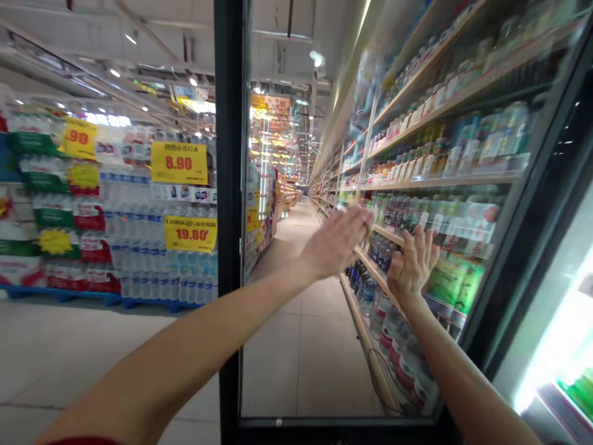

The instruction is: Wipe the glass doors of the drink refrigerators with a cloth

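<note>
A tall glass door point(296, 346) with a black frame point(230, 216) stands in front of me. My left hand point(338, 241) reaches across from the lower left, its fingers stretched out and a little blurred by motion. It is at the glass, but I cannot tell whether it touches. To its right, my right hand point(412, 261) is raised with fingers apart, close to the glass. Neither hand shows anything held. Through or on the glass appear shelves of bottles point(430, 154), running away along the right side.
Stacked packs of bottled water point(152, 247) stand at the left on blue pallets point(60, 295), with yellow price signs point(179, 163) on them. A tiled aisle point(301, 210) runs into the distance. Bright light point(556, 346) shows beyond the frame at the lower right.
</note>
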{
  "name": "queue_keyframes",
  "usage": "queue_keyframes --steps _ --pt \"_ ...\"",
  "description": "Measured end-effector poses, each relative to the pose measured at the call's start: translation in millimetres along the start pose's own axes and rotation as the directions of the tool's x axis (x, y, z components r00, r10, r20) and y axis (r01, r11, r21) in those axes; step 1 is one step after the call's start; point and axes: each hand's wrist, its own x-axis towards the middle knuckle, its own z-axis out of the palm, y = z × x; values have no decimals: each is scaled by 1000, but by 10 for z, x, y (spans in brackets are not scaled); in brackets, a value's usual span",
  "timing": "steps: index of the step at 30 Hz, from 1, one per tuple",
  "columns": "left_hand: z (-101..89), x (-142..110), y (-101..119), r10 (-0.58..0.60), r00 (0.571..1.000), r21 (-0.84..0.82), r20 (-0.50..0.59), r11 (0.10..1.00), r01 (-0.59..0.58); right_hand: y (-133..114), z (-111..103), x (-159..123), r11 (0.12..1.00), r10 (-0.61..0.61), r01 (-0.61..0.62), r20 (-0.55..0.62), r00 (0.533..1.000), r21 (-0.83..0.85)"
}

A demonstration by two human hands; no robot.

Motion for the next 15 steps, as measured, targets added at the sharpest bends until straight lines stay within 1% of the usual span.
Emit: queue_keyframes --steps 1,2,3,4,5,6,7,8,9,10,11,12,13,14,15 --pt "36 -64 104 147 989 20 -1 989 -147 4 0 -1 1000 -9 9 -2 1000 2" --pt "59 -120 150 267 964 48 2 963 -266 12 0 -3 1000 -20 20 -3 1000 4" --pt "66 -159 127 319 948 70 -19 946 -317 21 0 -6 999 -32 32 -8 999 6" --pt "51 -176 36 309 950 93 -50 948 -304 29 1 -9 999 -42 42 -14 999 10" --pt "17 -169 -108 259 963 114 -73 962 -249 35 1 -12 999 -47 47 -22 999 14" --pt "-30 -144 -281 178 979 132 -103 978 -164 39 1 -16 999 -46 47 -30 998 17" --pt "-81 -113 -452 52 989 140 -137 990 -33 39 1 -18 999 -44 44 -35 998 19" --pt "-127 -90 -594 -74 980 127 -182 987 98 37 1 -19 999 -40 40 -38 999 19" --pt "-160 -86 -683 -158 967 106 -197 978 181 33 1 -20 999 -34 35 -36 999 18" --pt "-177 -111 -707 -186 964 87 -192 975 205 27 1 -20 999 -27 28 -32 999 16" --pt "-177 -166 -667 -148 975 72 -164 984 161 22 1 -19 1000 -21 22 -28 999 14" --pt "-163 -245 -577 -51 992 62 -116 996 58 16 2 -19 1000 -18 18 -25 1000 12" --pt "-140 -337 -458 87 994 51 -64 995 -83 11 3 -19 1000 -16 16 -25 1000 10" --pt "-113 -422 -341 214 977 43 -8 976 -214 7 3 -19 1000 -13 13 -24 1000 6" --pt "-88 -486 -252 305 952 36 29 952 -305 5 4 -20 1000 -15 16 -24 1000 4"
